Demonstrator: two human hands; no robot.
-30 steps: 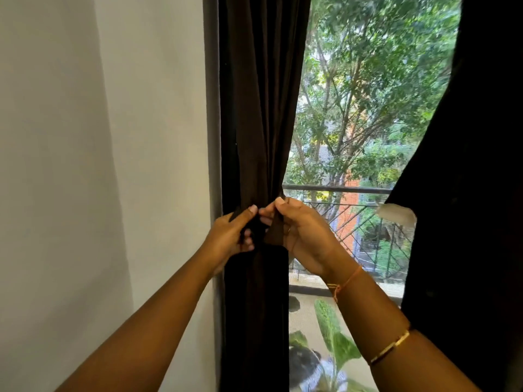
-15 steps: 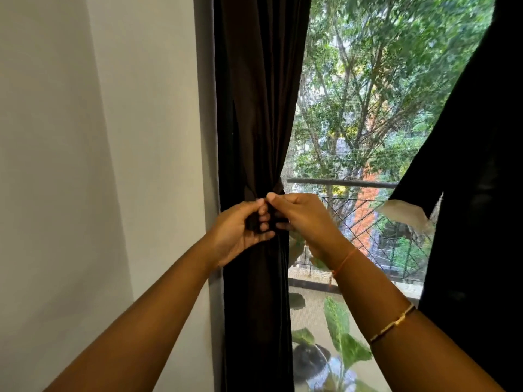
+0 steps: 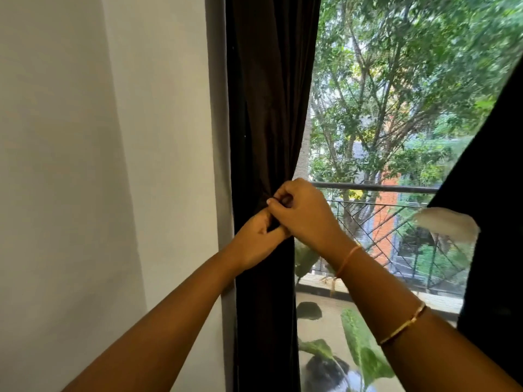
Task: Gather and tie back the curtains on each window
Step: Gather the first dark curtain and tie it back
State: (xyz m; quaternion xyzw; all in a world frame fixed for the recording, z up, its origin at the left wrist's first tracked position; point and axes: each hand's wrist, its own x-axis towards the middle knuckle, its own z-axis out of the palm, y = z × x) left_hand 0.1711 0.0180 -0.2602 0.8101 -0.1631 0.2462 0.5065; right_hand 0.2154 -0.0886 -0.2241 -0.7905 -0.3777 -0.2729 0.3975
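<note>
Curtain (image 3: 268, 108) bunched at window's (image 3: 396, 123) left edge; left hand (image 3: 256, 239) grips it, right hand (image 3: 302, 215) pinches above.

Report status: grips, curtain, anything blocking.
Left grip and right grip both pinch gathered dark brown fabric curtain at mid-height. Tie not discernible, knot unconfirmed. Second dark curtain hangs apart, right.

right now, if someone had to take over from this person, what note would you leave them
Hands: left hand curls round the gathered left curtain at its waist; right hand, just above, pinches dark fabric there. I cannot tell whether it is a tie band or the curtain itself.
Done: left curtain bunched against the window frame.
To do: secure the tie-back, then do the right curtain, which hangs at the picture's right edge with no tie visible.
</note>
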